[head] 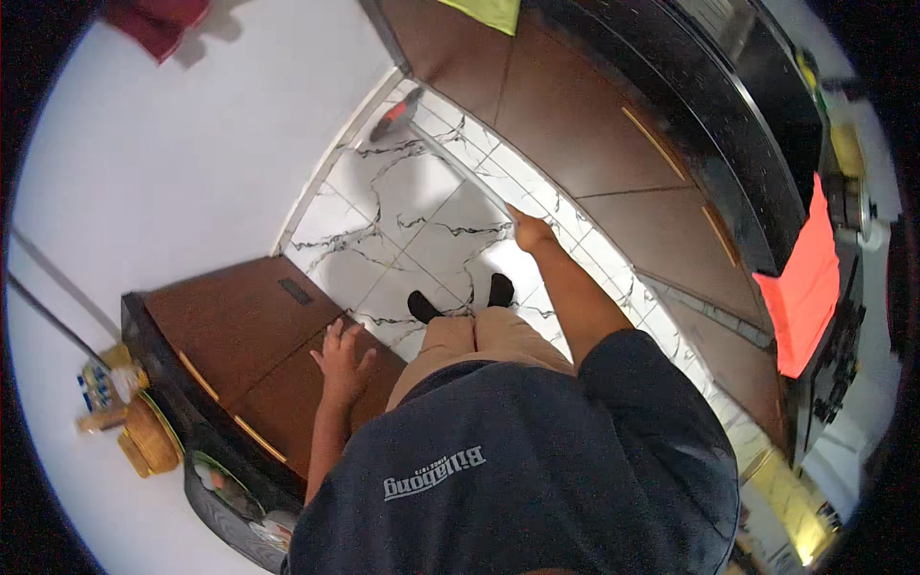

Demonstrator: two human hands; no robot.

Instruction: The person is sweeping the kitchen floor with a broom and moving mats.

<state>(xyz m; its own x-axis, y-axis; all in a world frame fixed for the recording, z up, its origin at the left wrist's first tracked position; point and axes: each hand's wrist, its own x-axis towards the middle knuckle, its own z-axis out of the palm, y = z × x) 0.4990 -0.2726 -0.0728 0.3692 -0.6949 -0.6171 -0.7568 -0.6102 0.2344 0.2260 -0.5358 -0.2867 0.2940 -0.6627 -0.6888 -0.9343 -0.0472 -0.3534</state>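
Note:
My right hand (532, 228) grips the pale handle (460, 167) of a broom. The broom's head (395, 118), dark with a red part, rests on the tiled floor (417, 237) in the far corner, where the white wall meets the brown cabinets. Its bristles look blurred. With fingers spread and nothing in them, my left hand (343, 359) hovers in front of the low brown cabinet (244, 345) on the left. Whether it touches the cabinet door, I cannot tell.
Brown cabinets (575, 115) with a black counter run along the right. A coral cloth (801, 295) hangs over the counter edge near a stove (837, 366); a yellow-green cloth (489, 13) hangs farther along. On the left counter sit a wooden object (149, 438) and a bowl (226, 485).

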